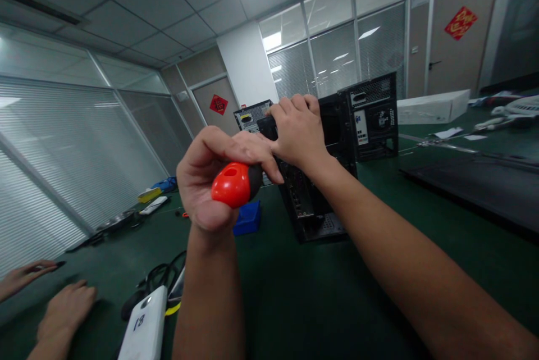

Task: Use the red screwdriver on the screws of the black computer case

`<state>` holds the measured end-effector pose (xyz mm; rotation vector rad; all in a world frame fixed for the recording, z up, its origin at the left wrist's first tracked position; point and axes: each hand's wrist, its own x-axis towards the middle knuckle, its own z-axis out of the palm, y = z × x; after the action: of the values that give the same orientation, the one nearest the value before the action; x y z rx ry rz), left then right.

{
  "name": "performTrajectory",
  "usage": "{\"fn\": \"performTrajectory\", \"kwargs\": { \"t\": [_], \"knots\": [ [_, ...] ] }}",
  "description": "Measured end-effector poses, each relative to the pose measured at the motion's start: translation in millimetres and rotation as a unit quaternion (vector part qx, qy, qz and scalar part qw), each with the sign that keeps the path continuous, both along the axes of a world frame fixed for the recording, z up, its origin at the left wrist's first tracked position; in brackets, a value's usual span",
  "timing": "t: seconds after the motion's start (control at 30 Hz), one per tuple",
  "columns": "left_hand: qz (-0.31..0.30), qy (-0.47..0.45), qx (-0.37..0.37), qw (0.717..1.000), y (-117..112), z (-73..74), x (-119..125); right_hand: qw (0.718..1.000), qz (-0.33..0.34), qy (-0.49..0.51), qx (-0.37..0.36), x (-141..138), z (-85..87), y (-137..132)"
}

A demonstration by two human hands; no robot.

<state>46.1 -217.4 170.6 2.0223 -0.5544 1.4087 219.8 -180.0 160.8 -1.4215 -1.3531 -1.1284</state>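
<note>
My left hand (206,180) is wrapped round a screwdriver (231,185), whose red and black handle end points back at me. Its shaft and tip are hidden behind my fingers. In front of it stands an opened black computer case (311,228), tilted in view, with circuit boards and ports showing inside. The fingers of my right hand (297,132) curl over the case's upper edge and grip it. The fingertips of my left hand are close to my right hand; whether they touch the case I cannot tell.
A blue box (247,218) lies on the green table behind my left wrist. A white device (143,326) and black cables are nearby; another person's hands (65,309) rest at lower left. Another computer case (374,118), a white box (433,107) and a black panel (475,186) occupy the right.
</note>
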Motion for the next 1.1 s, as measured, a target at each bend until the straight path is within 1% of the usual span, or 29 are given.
{"fn": "performTrajectory", "kwargs": {
  "t": [0.07, 0.17, 0.23, 0.3, 0.37, 0.43, 0.53, 0.67, 0.77, 0.9, 0.97, 1.03, 1.1],
  "knots": [
    [0.024, -0.017, 0.016, 0.999, -0.6, -0.7, 0.1, 1.0, 0.002, 0.001, 0.0, 0.4, -0.1, 0.6],
    [0.052, -0.017, 0.028, 0.998, -3.0, -3.2, -1.1, 1.0, 0.001, 0.001, -0.003, 1.0, -0.2, 1.1],
    [0.063, -0.011, 0.011, 0.998, -5.8, -4.5, -2.1, 1.0, -0.003, 0.0, -0.001, 1.0, -0.3, 0.7],
    [0.072, -0.01, -0.023, 0.997, -8.7, -5.0, -2.7, 1.0, -0.005, -0.001, -0.001, 0.6, -0.6, -0.2],
    [0.061, -0.011, -0.047, 0.997, -10.6, -4.8, -2.5, 1.0, -0.005, -0.001, 0.0, -0.1, -1.0, -1.2],
    [0.03, -0.006, -0.051, 0.998, -10.6, -4.6, -1.7, 1.0, -0.003, -0.001, 0.001, -0.7, -1.5, -1.9],
    [-0.01, 0.001, -0.04, 0.999, -6.4, -5.2, -1.1, 1.0, -0.003, -0.002, 0.005, -1.3, -2.0, -1.7],
    [-0.021, 0.01, -0.014, 1.0, 1.2, -6.6, -2.2, 1.0, -0.005, -0.002, 0.002, -1.1, -1.4, 0.0],
    [-0.003, 0.005, 0.021, 1.0, 1.7, -6.0, -2.0, 1.0, -0.006, 0.0, -0.006, -0.5, -0.4, 0.4],
    [0.057, -0.01, 0.05, 0.997, -3.6, -3.0, -2.2, 1.0, -0.003, 0.001, -0.011, -0.3, -0.2, -0.3],
    [0.077, -0.006, 0.053, 0.996, -5.5, -1.9, -3.5, 1.0, -0.003, 0.002, -0.011, -0.6, -0.5, -0.8],
    [0.079, -0.007, 0.046, 0.996, -5.9, -1.7, -4.7, 1.0, -0.003, 0.002, -0.011, -0.9, -0.6, -1.2],
    [0.065, -0.012, 0.037, 0.997, -5.6, -2.6, -5.4, 1.0, -0.002, 0.001, -0.011, -0.9, -0.6, -1.5]
  ]
}}
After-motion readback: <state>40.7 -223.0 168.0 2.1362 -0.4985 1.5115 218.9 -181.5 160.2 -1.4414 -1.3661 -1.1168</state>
